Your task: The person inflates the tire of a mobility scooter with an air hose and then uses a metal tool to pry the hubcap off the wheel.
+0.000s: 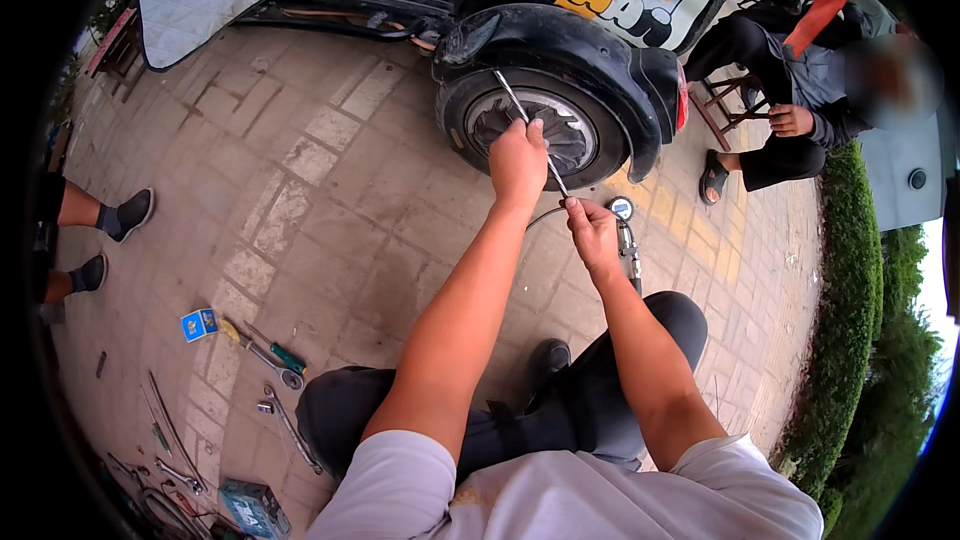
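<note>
My left hand (520, 162) is closed round the middle of a long, thin metal bar (511, 95). Its far tip reaches the upper part of the rear wheel (535, 125), in front of the tyre. Closer to me, my right hand (594, 233) grips the near end of the same bar, thumb laid along it. Just right of that hand is a round tyre pressure gauge (621, 208) with metal fittings. A thin black hose (540, 217) curves behind my hands. Black fender plastic (590, 50) covers the wheel's top.
On the paving at left lie a ratchet wrench (286, 370), a green-handled screwdriver (288, 356), a wrench (292, 430), a blue-yellow box (199, 325) and a teal box (254, 508). A person (790, 90) sits at right; another person's feet (130, 215) stand left. A hedge (840, 320) borders the right.
</note>
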`<state>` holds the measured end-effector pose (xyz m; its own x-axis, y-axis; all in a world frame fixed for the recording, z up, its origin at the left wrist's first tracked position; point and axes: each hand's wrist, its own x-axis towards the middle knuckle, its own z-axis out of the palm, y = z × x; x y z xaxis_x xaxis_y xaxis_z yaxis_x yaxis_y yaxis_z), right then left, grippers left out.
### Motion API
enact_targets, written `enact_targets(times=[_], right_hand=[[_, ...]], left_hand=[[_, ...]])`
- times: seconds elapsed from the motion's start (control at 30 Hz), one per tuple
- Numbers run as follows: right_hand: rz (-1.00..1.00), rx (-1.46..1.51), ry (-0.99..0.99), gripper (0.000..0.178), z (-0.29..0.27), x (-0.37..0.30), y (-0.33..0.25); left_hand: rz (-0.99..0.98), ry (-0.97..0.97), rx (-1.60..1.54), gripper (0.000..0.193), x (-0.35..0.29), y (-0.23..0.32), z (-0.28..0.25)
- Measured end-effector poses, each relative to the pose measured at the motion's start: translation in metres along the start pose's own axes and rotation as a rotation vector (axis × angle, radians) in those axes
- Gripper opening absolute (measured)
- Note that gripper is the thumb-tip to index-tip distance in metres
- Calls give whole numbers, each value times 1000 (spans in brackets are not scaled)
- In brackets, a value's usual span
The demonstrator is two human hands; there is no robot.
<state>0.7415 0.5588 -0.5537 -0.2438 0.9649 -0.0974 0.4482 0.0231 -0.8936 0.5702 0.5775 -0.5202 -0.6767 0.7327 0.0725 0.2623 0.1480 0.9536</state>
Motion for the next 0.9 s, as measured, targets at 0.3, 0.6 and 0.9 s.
enact_targets(times=[0.3, 0.6, 0.9], right_hand=[[432, 372, -172, 30, 22, -49, -100], [154, 87, -276, 37, -45, -32, -162], [327, 562, -258, 37, -83, -17, -146]], left_hand=[[-136, -234, -337, 34, -4, 0, -31], [-312, -479, -1024, 26, -19, 20, -22], [-355, -407, -846, 28, 23, -17, -48]])
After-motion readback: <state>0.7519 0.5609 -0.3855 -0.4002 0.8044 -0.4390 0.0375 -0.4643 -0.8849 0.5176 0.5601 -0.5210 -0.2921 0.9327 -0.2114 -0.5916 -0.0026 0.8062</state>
